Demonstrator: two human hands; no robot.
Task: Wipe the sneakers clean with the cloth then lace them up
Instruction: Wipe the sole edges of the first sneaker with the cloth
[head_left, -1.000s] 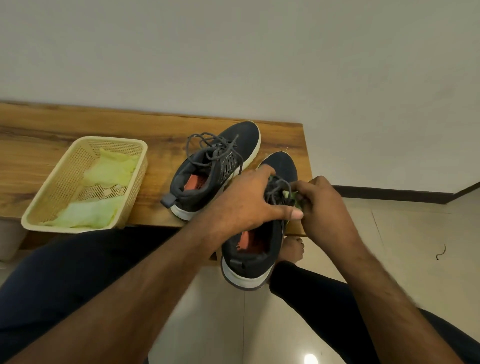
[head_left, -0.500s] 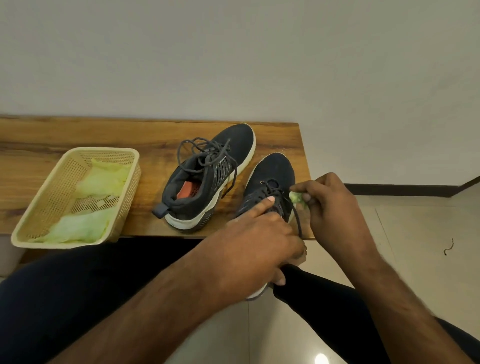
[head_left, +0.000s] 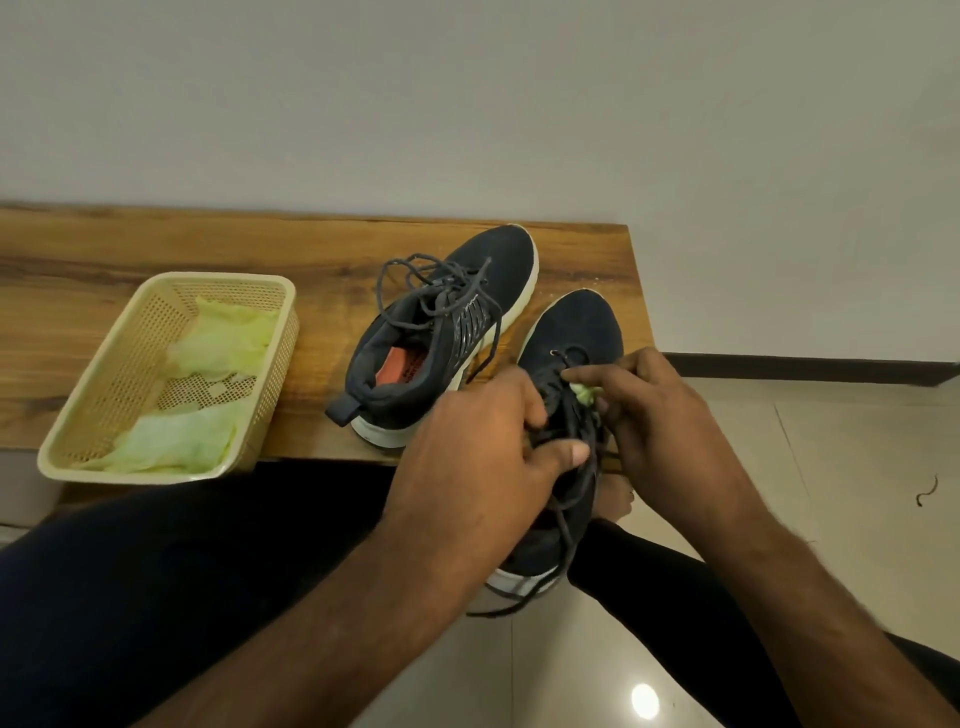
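A person's left hand (head_left: 485, 447) grips a dark sneaker (head_left: 571, 364) at the centre right of the frame, fingers curled round its laces (head_left: 576, 499), while the right hand (head_left: 654, 415) pinches a scrap of green cloth (head_left: 586, 393) against the tongue. The second sneaker (head_left: 441, 332) sits just left on the wooden bench (head_left: 156, 249). More cloths lie in a basket (head_left: 104, 395) at lower left. The held sneaker overhangs the bench edge; a loosened grip could drop it to the floor, and trailing laces may snag.
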